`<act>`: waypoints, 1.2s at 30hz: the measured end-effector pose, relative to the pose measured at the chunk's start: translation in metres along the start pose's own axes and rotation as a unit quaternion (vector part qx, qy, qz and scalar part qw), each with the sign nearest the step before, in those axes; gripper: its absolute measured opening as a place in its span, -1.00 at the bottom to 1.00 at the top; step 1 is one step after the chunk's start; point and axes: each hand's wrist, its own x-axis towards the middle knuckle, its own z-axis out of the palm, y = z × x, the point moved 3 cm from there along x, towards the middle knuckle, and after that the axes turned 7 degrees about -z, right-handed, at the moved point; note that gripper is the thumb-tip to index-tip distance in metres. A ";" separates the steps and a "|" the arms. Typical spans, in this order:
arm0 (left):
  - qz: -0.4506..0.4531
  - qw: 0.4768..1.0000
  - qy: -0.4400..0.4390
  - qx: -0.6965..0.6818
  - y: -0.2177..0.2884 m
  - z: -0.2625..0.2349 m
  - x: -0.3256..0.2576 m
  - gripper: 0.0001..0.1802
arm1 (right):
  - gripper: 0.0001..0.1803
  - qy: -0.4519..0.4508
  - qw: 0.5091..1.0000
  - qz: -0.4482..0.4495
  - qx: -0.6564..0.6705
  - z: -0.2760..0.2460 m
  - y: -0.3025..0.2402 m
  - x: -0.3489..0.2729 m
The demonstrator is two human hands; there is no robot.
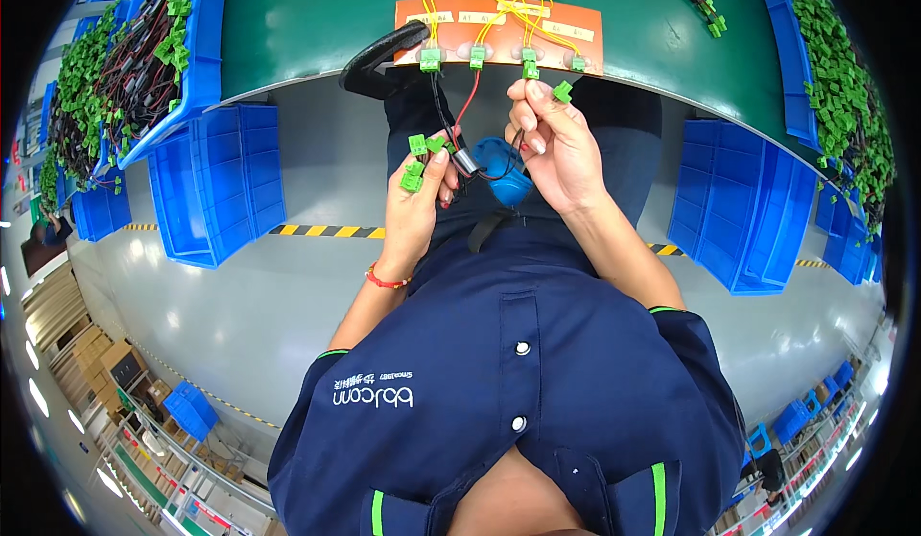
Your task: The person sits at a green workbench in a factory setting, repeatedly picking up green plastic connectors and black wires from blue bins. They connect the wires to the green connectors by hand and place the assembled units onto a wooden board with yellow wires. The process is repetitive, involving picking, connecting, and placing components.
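Note:
My left hand [414, 205] is closed around a bunch of green terminal connectors [413, 175] on short dark leads. A small black cylinder [465, 161] on the leads hangs beside its fingertips. My right hand [564, 157] pinches at a green connector [531, 69] on the edge of an orange board [494, 18]; the fingertips partly cover it. Another green connector [562, 93] sticks out by the right fingers. Black and red wires [469, 104] run from two other green connectors on the board down toward my left hand. Yellow wires [523, 3] rise from the board's connectors.
The board lies at the near edge of a green table [317, 18]. A black curved handle-like piece [369, 61] juts out at its left. Blue bins of green-ended wire harnesses stand at the left [206, 32] and right [791, 66]. Blue crates [216, 186] sit below the table.

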 end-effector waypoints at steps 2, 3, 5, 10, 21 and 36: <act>-0.008 1.000 -0.005 0.013 -0.001 0.002 0.000 -0.63 | -0.70 0.005 1.000 -0.006 -0.028 0.001 -0.002 0.000; -0.010 1.000 -0.005 0.018 -0.003 0.001 0.000 -0.65 | -0.70 0.010 0.999 -0.011 -0.050 0.002 -0.003 0.000; -0.010 1.000 -0.001 0.025 -0.008 -0.001 0.000 -0.68 | -0.71 0.022 0.995 -0.025 -0.090 0.005 -0.008 -0.001; -0.019 1.000 -0.003 0.015 -0.017 -0.007 -0.003 -0.68 | -0.71 0.043 0.990 -0.055 -0.125 0.008 -0.007 0.000; -0.037 0.996 -0.074 -0.018 -0.015 -0.003 -0.011 -0.66 | -0.64 -0.009 0.989 -0.027 -0.145 -0.006 -0.021 0.008; -0.048 0.978 -0.198 0.036 -0.012 0.011 -0.009 -0.74 | -0.69 0.011 0.919 -0.154 -0.363 -0.024 -0.045 -0.018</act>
